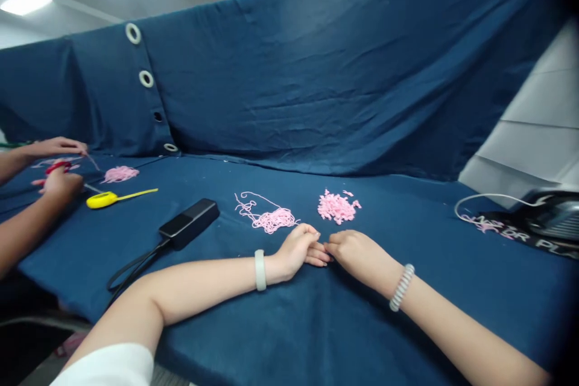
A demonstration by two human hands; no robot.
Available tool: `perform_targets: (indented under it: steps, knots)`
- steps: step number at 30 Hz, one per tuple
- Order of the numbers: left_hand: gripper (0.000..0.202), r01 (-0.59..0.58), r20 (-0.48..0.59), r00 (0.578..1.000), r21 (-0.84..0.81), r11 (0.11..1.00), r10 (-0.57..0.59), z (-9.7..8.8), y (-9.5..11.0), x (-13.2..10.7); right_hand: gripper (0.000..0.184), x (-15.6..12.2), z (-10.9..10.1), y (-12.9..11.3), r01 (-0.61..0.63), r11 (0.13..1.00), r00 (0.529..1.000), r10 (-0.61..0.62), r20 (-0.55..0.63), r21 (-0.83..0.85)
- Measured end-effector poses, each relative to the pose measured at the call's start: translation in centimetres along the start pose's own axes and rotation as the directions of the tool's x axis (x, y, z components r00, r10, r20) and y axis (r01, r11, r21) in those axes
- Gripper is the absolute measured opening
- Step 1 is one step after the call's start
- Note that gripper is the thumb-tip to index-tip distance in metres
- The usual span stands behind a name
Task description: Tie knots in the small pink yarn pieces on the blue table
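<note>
1. Two bare hands, the left hand (296, 250) and the right hand (359, 256), rest loosely curled and empty, fingertips touching, on a navy cloth (452, 295).
2. Just far of them lie a tangled pink yarn strand (266, 217), nearer the left hand, and a heap of short pink yarn snippets (337, 207), nearer the right.
3. Further left sits a black rectangular power adapter (189, 223).

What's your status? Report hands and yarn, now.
Left hand, right hand empty, fingertips together on blue cloth. Pink yarn tangle just ahead of left, pink yarn snippets ahead of right. Black power adapter off to left.

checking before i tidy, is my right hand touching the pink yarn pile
Apart: the head view shows a strip of blue cloth between the right hand and the pink yarn pile.
</note>
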State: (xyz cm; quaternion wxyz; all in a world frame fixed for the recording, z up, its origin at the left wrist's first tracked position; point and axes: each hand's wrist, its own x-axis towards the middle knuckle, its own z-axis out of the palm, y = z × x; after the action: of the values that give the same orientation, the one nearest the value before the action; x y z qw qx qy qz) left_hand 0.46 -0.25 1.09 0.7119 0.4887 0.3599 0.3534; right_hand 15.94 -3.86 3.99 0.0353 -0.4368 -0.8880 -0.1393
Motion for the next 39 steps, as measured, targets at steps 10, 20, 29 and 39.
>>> perform_targets:
  steps: [10, 20, 29, 39]
  knots:
    - [0.010, 0.044, -0.027, 0.999, -0.063, 0.997, -0.045, 0.3, 0.6, 0.5, 0.017, -0.4, 1.6, 1.0, -0.023, 0.951, 0.959, 0.108, -0.261, 0.309]
    - [0.028, -0.043, 0.098, 0.994, -0.052, 0.998, 0.048, -0.8, 0.3, 0.2, 0.014, -0.3, 3.1, 0.2, -0.012, 0.616, 0.830, 0.446, -0.336, 0.788]
    - [0.035, -0.089, 0.094, 0.991, -0.023, 0.996, 0.090, -0.7, 0.1, 0.0, 0.012, -0.4, 3.7, 0.2, 0.010, 0.423, 0.821, 0.514, -0.249, 0.906]
    - [0.030, -0.101, 0.109, 0.988, -0.049, 0.994, 0.106, -0.7, 0.3, -0.2, 0.009, -0.2, 4.3, 0.3, -0.013, 0.313, 0.795, 0.580, -0.180, 0.950]
